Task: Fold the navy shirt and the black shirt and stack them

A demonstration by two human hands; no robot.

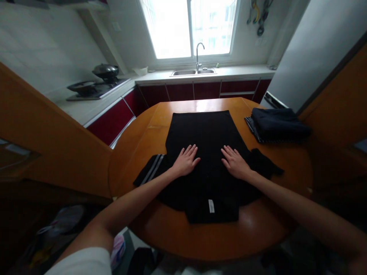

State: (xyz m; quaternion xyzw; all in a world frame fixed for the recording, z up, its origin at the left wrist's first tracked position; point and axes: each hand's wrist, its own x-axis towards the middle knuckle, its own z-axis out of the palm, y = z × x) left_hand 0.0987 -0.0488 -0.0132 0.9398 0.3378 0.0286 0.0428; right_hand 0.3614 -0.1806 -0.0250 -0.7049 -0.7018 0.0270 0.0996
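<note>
A black short-sleeved shirt (pixel 205 133) lies spread out on the round wooden table (pixel 134 133), its collar with a white label toward me and its hem at the far side. Two grey stripes cross the left sleeve; the right sleeve looks bunched. My left hand (pixel 185 160) rests palm down on the left half of the shirt, fingers stretched out. On the right half, my right hand (pixel 235 162) lies flat as well, fingers spread and pointing inward. Neither hand grips the cloth.
A stack of folded dark clothes (pixel 279 124) sits at the table's right side. Beyond the table runs a counter with a sink (pixel 185 72) and a tap (pixel 197 55) under a window. Pans (pixel 106 71) stand on a stove at the left. A fridge (pixel 312 49) stands at the right.
</note>
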